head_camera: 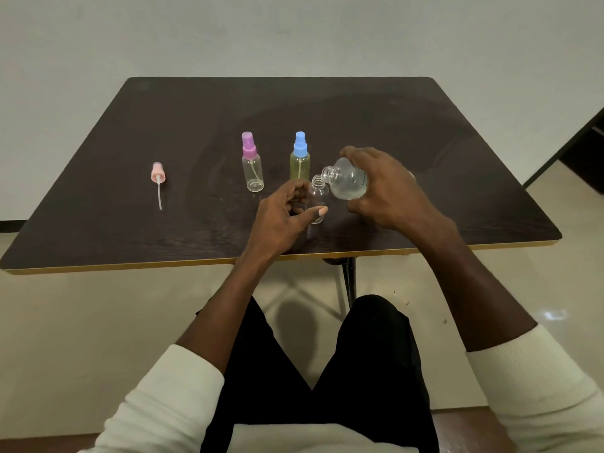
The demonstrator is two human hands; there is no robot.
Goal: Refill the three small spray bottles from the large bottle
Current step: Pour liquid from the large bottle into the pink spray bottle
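Note:
My left hand (287,212) grips a small clear spray bottle (317,197) with its top off, standing upright on the dark table (425,132). My right hand (382,188) holds the large clear bottle (348,182) tilted to the left, its open neck just above and beside the small bottle's mouth. Behind them stand a clear bottle with a purple spray cap (251,163) and a yellowish bottle with a blue spray cap (300,156). A pink spray head (158,179) with its tube lies on the table at the left.
The table's front edge (130,266) runs across just beyond my knees. A pale wall stands behind the table. A dark piece of furniture (585,148) shows at the right edge.

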